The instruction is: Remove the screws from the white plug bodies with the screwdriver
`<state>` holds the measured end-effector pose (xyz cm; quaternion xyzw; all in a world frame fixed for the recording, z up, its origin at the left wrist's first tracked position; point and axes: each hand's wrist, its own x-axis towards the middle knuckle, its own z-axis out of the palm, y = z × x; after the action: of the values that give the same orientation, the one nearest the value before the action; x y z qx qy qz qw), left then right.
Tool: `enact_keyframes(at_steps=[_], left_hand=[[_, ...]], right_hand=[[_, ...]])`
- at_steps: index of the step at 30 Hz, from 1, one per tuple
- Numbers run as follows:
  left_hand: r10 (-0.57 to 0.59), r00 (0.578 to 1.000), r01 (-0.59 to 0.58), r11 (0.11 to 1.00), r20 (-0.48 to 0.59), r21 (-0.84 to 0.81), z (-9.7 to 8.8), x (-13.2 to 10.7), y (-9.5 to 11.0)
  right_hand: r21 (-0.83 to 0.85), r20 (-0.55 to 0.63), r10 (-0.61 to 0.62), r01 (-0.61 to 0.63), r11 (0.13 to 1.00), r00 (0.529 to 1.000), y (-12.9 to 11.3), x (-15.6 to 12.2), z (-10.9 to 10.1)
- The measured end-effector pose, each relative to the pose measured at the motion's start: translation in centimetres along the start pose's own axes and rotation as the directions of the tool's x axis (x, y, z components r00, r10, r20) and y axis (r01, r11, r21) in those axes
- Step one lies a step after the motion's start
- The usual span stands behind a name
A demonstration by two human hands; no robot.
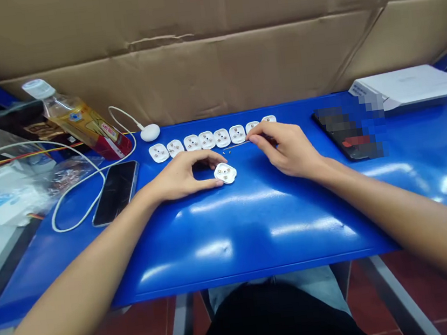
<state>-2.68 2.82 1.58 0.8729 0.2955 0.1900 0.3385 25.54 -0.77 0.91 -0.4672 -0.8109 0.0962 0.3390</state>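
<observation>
My left hand pinches a small white rounded-square plastic piece by its left edge, between thumb and fingers. Small metal parts show on its upper face. My right hand is closed on a thin metal rod-like tool, which points left and lies almost level. Its exact kind is too fine to make out. Just below the tool's tip lie tiny brass-coloured bits that look like screws. Behind both hands runs a row of similar white pieces with metal parts; my right hand partly covers the row's right end.
On the left are a phone, a looped white cable, a round white device and a leaning drink bottle. A dark, partly blurred object and a white box lie right. Cardboard backs the blue table.
</observation>
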Motion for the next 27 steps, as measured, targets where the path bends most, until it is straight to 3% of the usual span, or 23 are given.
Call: enact_keyframes(at_steps=[7,11,20,27], left_hand=[[0.011,1.0,-0.011,1.0,-0.012,0.004,0.4,0.0,0.0],[0.005,1.0,-0.005,1.0,-0.021,-0.001,0.4,0.0,-0.1],[-0.131,0.966,0.063,0.956,-0.225,-0.288,1.0,0.6,-1.2],[-0.172,0.947,0.086,0.949,-0.27,-0.303,1.2,0.5,-1.0]], right_hand=[[-0.011,0.08,-0.022,0.023,1.0,0.997,0.8,0.1,1.0],[-0.01,0.035,-0.012,0.012,1.0,0.999,0.9,0.1,0.5],[0.039,-0.064,0.006,-0.004,0.999,0.998,-1.4,-0.3,-1.0],[0.004,-0.062,-0.084,0.085,0.996,0.995,-2.7,-0.6,-1.0]])
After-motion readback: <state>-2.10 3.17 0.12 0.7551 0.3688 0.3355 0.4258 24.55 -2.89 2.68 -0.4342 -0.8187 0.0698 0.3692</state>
